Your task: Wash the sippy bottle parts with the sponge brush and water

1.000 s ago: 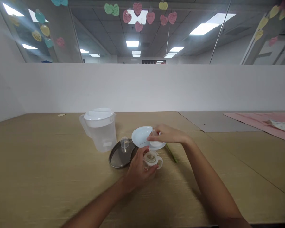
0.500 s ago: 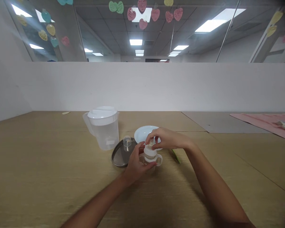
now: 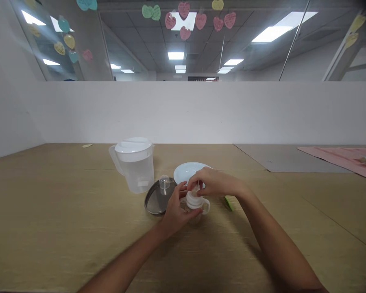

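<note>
A small clear baby bottle (image 3: 195,219) with white side handles stands upright on the table in front of me. My left hand (image 3: 175,209) is wrapped round its left side, thumb across the front. From above, my right hand (image 3: 215,182) pinches the bottle top (image 3: 194,199), a white collar with a clear teat that my fingers partly cover. The collar sits at the bottle's neck; whether it is threaded on I cannot tell. Left of my left hand, a clear dome cap (image 3: 164,182) rests on a round metal tray (image 3: 155,202).
A lidded plastic jug (image 3: 138,171) stands behind the tray on the left. Behind my right hand lies a white plate (image 3: 181,172). A thin green object (image 3: 228,203) lies right of the bottle. Far right is a pink cloth (image 3: 329,156); a white wall closes off the back.
My right hand has brought the bottle top down, from slightly above the bottle to its neck. The left hand keeps its hold. The view has shifted slightly.
</note>
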`<state>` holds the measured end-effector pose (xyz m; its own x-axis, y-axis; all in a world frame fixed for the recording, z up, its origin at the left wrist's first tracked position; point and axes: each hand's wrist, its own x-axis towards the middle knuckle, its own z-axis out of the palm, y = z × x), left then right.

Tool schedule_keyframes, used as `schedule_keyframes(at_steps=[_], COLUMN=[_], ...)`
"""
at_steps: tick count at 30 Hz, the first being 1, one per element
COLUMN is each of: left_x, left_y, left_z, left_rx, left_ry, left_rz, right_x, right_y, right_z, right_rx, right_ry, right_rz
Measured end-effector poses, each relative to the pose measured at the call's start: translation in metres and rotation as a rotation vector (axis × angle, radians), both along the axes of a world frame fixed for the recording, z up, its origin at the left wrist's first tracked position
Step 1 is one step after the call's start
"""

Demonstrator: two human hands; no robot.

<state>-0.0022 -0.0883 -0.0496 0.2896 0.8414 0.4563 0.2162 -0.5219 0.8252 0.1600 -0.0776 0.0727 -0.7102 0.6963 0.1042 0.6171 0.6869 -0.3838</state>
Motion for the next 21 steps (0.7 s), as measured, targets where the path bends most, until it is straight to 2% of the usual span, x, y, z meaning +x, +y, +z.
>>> schedule_keyframes(at_steps=[7, 11, 13, 16, 21], left_x=[0.001, 0.000, 0.000, 0.000, -0.001], left_y=[-0.002, -0.001, -0.001, 0.000, 0.003], left_z=[0.006, 0.006, 0.005, 0.003, -0.001], left_rx=[0.031, 0.002, -0.012, -0.011, -0.032], left_ry=[0.009, 0.019, 0.030, 0.032, 0.008], left_rz=[-0.010, -0.009, 0.001, 0.007, 0.025], right_x=[-0.002, -0.001, 0.000, -0.002, -0.024], right_y=[0.005, 0.007, 0.005, 0.002, 0.007], right_z=[-0.008, -0.008, -0.006, -0.005, -0.018], right_rx=[-0.035, -0.109, -0.093, -0.011, 0.192], right_ry=[0.054, 0.068, 0.053, -0.021, -0.258], right_rz=[0.125, 0.096, 0.070, -0.019, -0.306])
